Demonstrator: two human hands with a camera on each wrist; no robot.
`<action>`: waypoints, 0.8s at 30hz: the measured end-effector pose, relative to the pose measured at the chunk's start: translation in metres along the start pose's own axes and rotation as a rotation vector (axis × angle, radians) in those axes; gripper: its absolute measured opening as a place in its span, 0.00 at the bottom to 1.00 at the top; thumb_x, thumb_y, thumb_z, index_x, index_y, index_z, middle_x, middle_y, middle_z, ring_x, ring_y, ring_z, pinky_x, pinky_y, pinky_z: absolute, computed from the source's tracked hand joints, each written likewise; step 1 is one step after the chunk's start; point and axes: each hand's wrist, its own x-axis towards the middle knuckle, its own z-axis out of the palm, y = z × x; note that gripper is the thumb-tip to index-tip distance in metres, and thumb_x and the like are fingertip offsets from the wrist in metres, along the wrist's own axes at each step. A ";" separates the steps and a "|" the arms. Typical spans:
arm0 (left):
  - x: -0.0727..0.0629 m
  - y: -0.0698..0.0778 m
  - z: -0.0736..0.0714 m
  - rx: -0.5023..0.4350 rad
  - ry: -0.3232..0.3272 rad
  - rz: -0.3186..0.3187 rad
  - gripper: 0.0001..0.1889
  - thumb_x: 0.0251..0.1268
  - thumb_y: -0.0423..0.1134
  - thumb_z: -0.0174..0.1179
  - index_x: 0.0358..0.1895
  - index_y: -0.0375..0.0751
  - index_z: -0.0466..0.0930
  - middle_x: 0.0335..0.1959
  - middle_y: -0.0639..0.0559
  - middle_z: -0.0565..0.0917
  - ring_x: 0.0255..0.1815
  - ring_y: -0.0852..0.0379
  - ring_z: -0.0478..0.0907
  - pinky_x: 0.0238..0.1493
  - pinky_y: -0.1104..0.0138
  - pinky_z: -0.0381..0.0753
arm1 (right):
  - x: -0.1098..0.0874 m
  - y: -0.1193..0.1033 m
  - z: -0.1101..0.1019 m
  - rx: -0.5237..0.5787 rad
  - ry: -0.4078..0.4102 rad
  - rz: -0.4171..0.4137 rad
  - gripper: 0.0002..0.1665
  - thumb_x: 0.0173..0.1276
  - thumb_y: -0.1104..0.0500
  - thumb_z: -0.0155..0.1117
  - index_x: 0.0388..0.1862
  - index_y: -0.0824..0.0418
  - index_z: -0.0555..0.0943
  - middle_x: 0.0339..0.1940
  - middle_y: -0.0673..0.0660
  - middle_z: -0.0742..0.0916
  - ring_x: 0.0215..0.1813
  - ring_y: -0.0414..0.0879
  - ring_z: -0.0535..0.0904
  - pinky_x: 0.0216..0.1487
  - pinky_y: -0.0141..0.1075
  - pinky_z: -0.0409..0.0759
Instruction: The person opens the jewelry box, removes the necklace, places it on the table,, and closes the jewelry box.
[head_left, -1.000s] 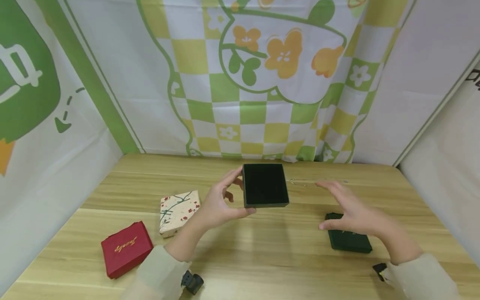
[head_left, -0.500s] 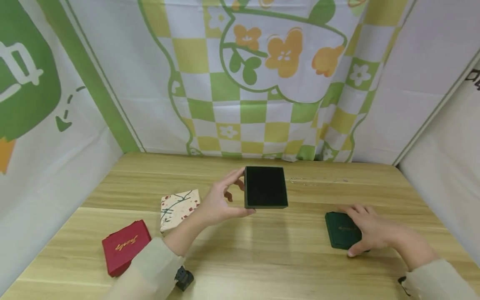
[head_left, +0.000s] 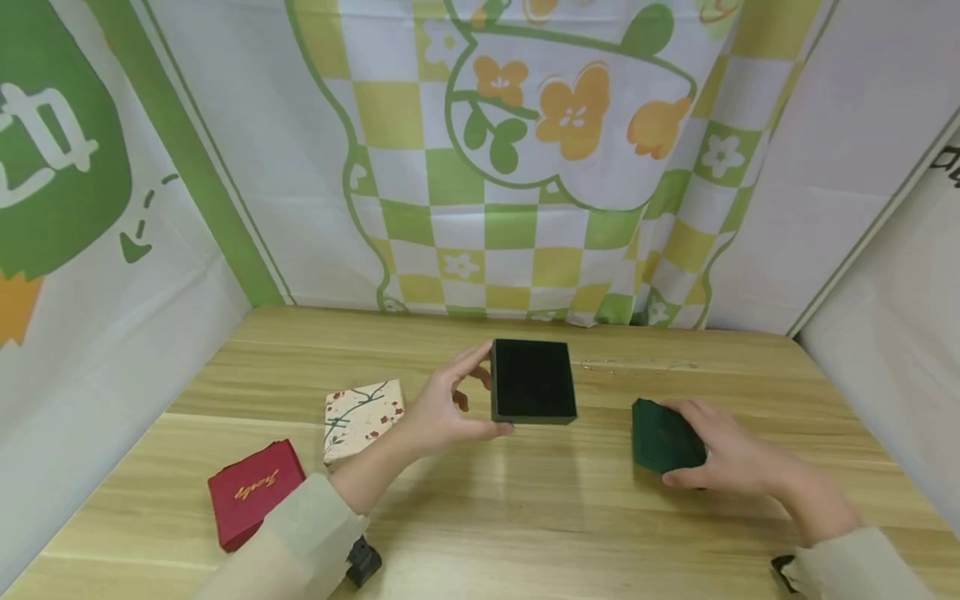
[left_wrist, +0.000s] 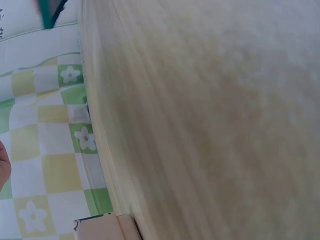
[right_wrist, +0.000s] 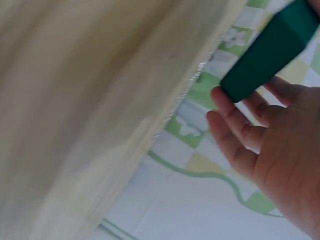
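Observation:
My left hand (head_left: 438, 417) grips an open box base (head_left: 534, 380) with a black lining by its left side, above the middle of the table. Its inside faces me, and I see nothing lying on the lining. On the right, my right hand (head_left: 720, 446) holds a dark green box lid (head_left: 663, 437), tilted and raised off the table, thumb on the near edge and fingers at the far one. The right wrist view shows the green lid (right_wrist: 272, 52) edge-on between the fingers. Behind both hands a thin silvery chain (head_left: 637, 367) lies stretched along the table.
A cream box with a floral branch print (head_left: 363, 417) and a red box with gold lettering (head_left: 255, 492) lie at the left, partly behind my left forearm. A checked curtain (head_left: 510, 225) hangs along the back edge of the wooden table (head_left: 525, 517).
My right hand has come down onto the green lid, taken hold of it, and lifted and tilted it slightly leftward. The left hand with the box base has sunk a little.

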 end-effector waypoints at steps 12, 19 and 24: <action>0.000 -0.001 0.004 -0.044 -0.008 0.018 0.53 0.47 0.37 0.77 0.79 0.50 0.55 0.67 0.55 0.71 0.53 0.56 0.72 0.38 0.67 0.72 | 0.023 -0.048 -0.018 0.094 0.249 -0.219 0.52 0.56 0.51 0.76 0.76 0.52 0.59 0.61 0.54 0.71 0.55 0.43 0.67 0.47 0.42 0.76; 0.001 -0.001 0.004 -0.049 -0.023 -0.004 0.54 0.48 0.37 0.77 0.79 0.48 0.54 0.70 0.53 0.69 0.54 0.55 0.72 0.38 0.68 0.71 | 0.036 -0.078 -0.030 0.095 0.297 -0.310 0.56 0.52 0.53 0.79 0.77 0.47 0.58 0.64 0.50 0.70 0.58 0.39 0.63 0.49 0.43 0.75; 0.002 0.001 0.007 -0.075 -0.030 -0.018 0.54 0.48 0.36 0.77 0.79 0.46 0.54 0.72 0.53 0.67 0.54 0.55 0.72 0.37 0.69 0.71 | 0.046 -0.096 -0.032 0.073 0.278 -0.360 0.58 0.51 0.50 0.80 0.77 0.48 0.58 0.64 0.50 0.71 0.61 0.42 0.63 0.55 0.49 0.73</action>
